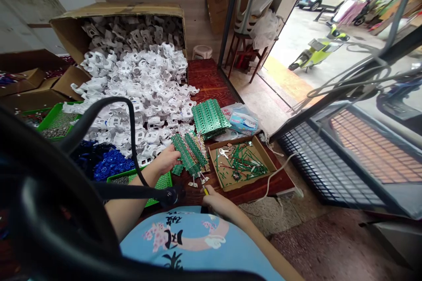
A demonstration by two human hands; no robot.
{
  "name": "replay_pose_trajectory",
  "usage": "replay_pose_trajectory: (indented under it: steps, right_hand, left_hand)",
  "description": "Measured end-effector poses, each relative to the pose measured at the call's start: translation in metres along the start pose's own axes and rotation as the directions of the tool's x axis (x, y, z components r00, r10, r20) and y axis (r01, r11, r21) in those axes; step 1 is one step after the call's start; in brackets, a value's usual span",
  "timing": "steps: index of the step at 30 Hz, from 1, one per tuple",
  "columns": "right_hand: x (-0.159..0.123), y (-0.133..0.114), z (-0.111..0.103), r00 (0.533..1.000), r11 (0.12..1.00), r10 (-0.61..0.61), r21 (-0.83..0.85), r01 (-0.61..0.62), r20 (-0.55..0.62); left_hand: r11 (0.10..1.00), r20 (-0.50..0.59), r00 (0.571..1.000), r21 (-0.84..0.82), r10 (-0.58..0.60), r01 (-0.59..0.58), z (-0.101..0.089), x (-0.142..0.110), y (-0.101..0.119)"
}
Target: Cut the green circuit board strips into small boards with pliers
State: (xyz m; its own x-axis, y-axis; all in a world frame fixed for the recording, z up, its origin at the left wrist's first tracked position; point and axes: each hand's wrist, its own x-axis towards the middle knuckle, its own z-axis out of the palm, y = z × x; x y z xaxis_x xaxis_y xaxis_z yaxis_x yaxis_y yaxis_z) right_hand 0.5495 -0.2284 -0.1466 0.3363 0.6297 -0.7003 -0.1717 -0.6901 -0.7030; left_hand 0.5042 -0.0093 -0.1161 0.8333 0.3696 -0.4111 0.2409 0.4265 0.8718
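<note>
My left hand [167, 159] is closed on the left edge of a green circuit board panel [185, 156], which lies tilted over other boards. In my right hand [216, 202] is a slim tool with a yellow handle [206, 190]; its kind is not clear. The tool points at the near end of the boards, beside two small whitish parts, one of them a small plate [193, 184]. Thin wires run along the boards. Behind them a stack of green circuit board panels [211, 116] rests on the dark red table [206, 77].
White plastic housings [141, 92] spill from a large cardboard box [118, 9]. A shallow cardboard tray [245, 162] with green strips and wires stands at the right. Blue rings [114, 164] and a green basket [164, 182] lie at the left. Blurred black tubing [132, 131] crosses the foreground.
</note>
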Motion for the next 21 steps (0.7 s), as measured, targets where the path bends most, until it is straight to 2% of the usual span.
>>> replay_pose_trajectory:
  steps: [5,9,18,21]
  right_hand:
    - [-0.006,-0.011,-0.007,0.992,0.958,0.045,0.277,-0.077,0.119]
    - [-0.01,-0.023,-0.011,0.989,0.914,-0.008,0.402,-0.054,0.151]
    - [-0.016,-0.029,-0.019,0.99,0.951,-0.096,0.305,0.061,0.101]
    - [-0.013,-0.026,-0.019,0.994,0.962,-0.082,0.266,0.059,0.078]
  left_hand:
    - [0.996,0.025,0.999,-0.077,-0.035,0.037,0.004,-0.001,-0.001]
    - [0.989,0.021,0.999,-0.141,-0.048,0.051,0.008,-0.002,0.004]
    - [0.98,-0.04,0.992,-0.163,-0.124,0.116,0.001,0.005,-0.004]
    - [0.983,-0.059,0.992,-0.153,-0.111,0.1,0.001,0.005,-0.008]
